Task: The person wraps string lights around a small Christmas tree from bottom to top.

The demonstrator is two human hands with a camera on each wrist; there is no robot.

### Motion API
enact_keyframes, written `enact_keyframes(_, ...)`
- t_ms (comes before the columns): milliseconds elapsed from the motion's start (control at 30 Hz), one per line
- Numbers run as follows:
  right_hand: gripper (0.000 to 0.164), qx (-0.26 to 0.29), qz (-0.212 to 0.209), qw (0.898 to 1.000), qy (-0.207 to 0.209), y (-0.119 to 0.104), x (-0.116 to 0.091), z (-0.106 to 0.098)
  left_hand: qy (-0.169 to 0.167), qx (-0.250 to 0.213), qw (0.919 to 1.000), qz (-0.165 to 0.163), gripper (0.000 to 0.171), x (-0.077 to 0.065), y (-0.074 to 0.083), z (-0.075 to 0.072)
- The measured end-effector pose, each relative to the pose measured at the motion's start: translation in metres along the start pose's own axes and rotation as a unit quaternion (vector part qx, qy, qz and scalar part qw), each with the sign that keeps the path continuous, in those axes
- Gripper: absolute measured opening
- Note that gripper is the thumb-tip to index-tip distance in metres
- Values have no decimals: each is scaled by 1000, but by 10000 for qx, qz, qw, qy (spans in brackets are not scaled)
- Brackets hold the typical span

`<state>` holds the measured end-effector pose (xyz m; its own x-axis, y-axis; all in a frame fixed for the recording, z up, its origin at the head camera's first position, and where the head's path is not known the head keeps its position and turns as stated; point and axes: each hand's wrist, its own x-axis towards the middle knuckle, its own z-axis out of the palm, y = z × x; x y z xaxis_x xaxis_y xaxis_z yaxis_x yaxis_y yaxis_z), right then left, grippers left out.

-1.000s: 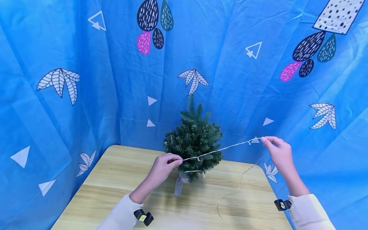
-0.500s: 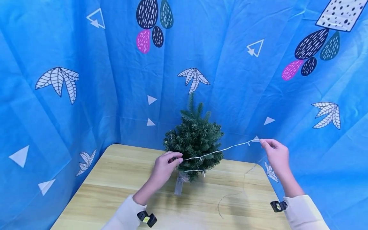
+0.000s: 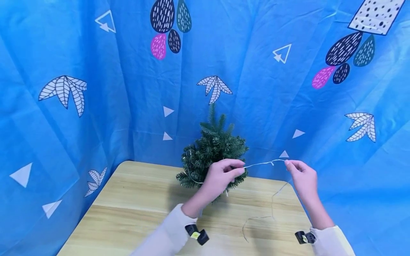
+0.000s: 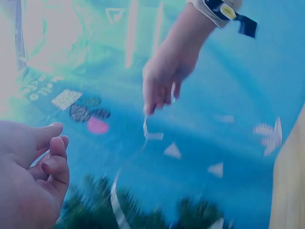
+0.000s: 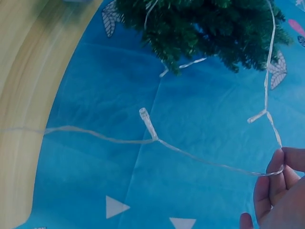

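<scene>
A string of fairy lights with a pale wire and small clear bulbs runs from a small green artificial Christmas tree toward the right. My right hand pinches the wire between thumb and fingertips, and a slack tail hangs below it. In front of the tree's right side is my left hand, thumb and forefinger apart. The left wrist view shows the wire passing clear of my left hand, whose fingers are loosely bent around nothing. The right wrist view shows bulbs on both sides of my right hand.
The tree stands toward the back of a light wooden table. The loose wire tail trails over the table's right part. A blue patterned cloth hangs behind and at both sides.
My left hand has let go of the wire and moved right across the tree's front, toward my right hand. My right hand, still pinching the wire, has dropped slightly and come a little left.
</scene>
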<state>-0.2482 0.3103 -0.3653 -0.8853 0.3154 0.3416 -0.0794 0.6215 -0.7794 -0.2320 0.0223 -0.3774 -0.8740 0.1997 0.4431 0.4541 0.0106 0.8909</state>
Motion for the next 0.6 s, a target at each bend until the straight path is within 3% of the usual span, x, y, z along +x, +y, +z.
enact_keyframes(167, 50, 108, 82, 9999, 25, 0, -10, -1, -389, -117, 9991, -108, 18, 22, 3, 41)
enact_keyframes(367, 48, 178, 104, 9997, 142, -4, -17, -5, -763, 391, 9961, -230, 24, 50, 3, 85)
enact_keyframes(600, 44, 161, -29, 9996, 208, -12, -27, -11, -1140, 855, 9887, -470, 25, 72, -1, 114)
